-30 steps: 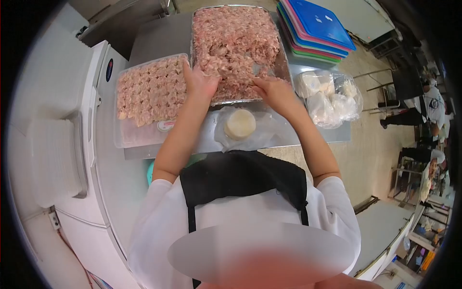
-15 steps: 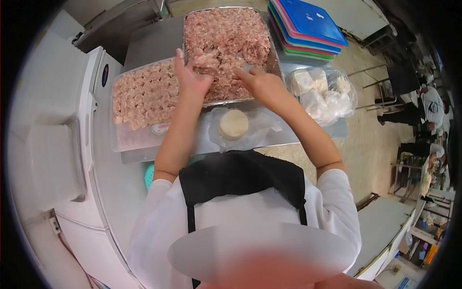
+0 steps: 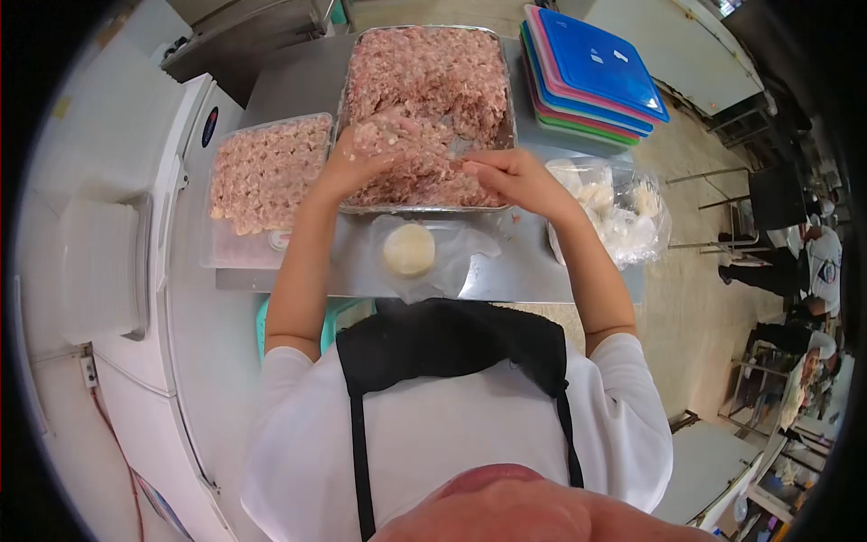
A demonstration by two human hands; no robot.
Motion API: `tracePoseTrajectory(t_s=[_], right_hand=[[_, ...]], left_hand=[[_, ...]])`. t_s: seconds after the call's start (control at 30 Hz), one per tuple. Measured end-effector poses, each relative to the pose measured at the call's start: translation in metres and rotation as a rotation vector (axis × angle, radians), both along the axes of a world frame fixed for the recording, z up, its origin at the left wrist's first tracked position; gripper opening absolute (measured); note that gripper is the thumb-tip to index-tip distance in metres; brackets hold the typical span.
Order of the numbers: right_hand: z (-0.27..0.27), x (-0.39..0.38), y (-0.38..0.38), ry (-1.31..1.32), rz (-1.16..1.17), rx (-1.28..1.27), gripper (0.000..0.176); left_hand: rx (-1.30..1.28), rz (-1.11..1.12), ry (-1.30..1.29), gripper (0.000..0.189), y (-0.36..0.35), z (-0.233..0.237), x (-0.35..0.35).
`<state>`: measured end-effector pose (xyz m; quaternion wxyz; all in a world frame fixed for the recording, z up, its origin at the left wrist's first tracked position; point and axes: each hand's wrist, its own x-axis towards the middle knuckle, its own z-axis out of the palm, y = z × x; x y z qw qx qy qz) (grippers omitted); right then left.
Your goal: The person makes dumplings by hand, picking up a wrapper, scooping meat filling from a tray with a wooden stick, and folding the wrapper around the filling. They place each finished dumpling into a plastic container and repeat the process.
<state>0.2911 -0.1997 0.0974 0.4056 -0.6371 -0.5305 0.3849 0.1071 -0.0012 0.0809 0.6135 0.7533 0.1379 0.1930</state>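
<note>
A deep metal tray (image 3: 424, 210) of pink minced meat (image 3: 420, 68) lies before me. At its near left, my left hand (image 3: 350, 170) is cupped around a clump of minced meat, its fingers partly covered. My right hand (image 3: 515, 179) is over the tray's near right part, fingers pinched together at the meat; what they grip is too small to make out. Just below the tray, a stack of round pale dough wrappers (image 3: 409, 250) rests on a clear plastic sheet (image 3: 461, 242). Left of the tray, open-topped meat dumplings (image 3: 271, 167) fill rows in a clear plastic container (image 3: 237, 255).
Stacked coloured lids (image 3: 601, 68) stand at the table's far right. Nearer are clear bags of pale wrappers (image 3: 605, 212). A white refrigerator (image 3: 181, 271) borders the left side, and a turquoise basket (image 3: 339, 316) shows under the table edge. Other people (image 3: 817, 271) are far right.
The view has shifted slightly. My left hand has turned inward and sunk lower beside the meat, its thumb no longer upright. My right hand remains pinched, now slightly lower and farther right.
</note>
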Motion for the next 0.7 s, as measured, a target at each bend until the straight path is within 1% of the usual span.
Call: tracePoseTrajectory(t_s=[0.03,0.13,0.2,0.23,0.27,0.33,0.37,0.43,0.47,0.5,0.53,0.6,0.63,0.67,0.7], right_hand=[[-0.005,0.002,0.002,-0.012,0.039,0.038,0.031],[-0.044,0.015,0.012,-0.182,0.148,0.163,0.031],[-0.083,0.033,0.025,-0.329,0.191,0.332,0.031],[-0.086,0.036,0.029,-0.409,0.206,0.436,0.031],[-0.088,0.044,0.03,-0.47,0.178,0.335,0.03],[-0.056,0.05,0.034,-0.592,0.124,0.135,0.03],[-0.044,0.042,0.03,-0.788,0.026,0.232,0.028],[-0.025,0.015,0.019,-0.818,-0.002,0.26,0.027],[-0.021,0.006,0.017,-0.831,-0.017,0.27,0.027],[-0.039,0.006,0.022,-0.869,0.029,0.24,0.028],[-0.061,0.015,0.027,-0.897,0.028,0.182,0.026],[-0.094,0.053,0.037,-0.962,0.02,0.073,0.023],[-0.091,0.062,0.037,-0.908,0.018,0.009,0.024],[-0.089,0.07,0.031,-0.865,0.021,-0.036,0.026],[-0.067,0.074,0.025,-0.832,0.03,-0.077,0.027]], left_hand=[[-0.112,-0.036,0.047,0.034,0.004,-0.007,0.0],[0.177,-0.204,0.069,0.04,0.014,-0.022,0.001],[0.41,-0.132,0.071,0.042,0.015,-0.038,0.0],[0.527,-0.097,0.074,0.043,0.015,-0.046,0.0],[0.507,-0.009,0.108,0.042,0.014,-0.054,-0.001],[0.466,0.168,0.175,0.04,0.013,-0.069,-0.002],[0.307,0.215,0.181,0.041,0.013,-0.074,-0.001],[-0.016,0.305,0.182,0.044,0.013,-0.082,0.002],[-0.016,0.306,0.224,0.048,0.014,-0.082,0.001],[-0.017,0.307,0.264,0.051,0.016,-0.083,0.001],[-0.019,0.303,0.309,0.055,0.014,-0.084,-0.002],[0.087,0.286,0.337,0.06,0.006,-0.078,-0.002],[0.147,0.277,0.351,0.062,0.002,-0.069,-0.003],[0.21,0.319,0.354,0.064,-0.004,-0.059,-0.006],[0.272,0.369,0.347,0.065,-0.012,-0.043,-0.008]])
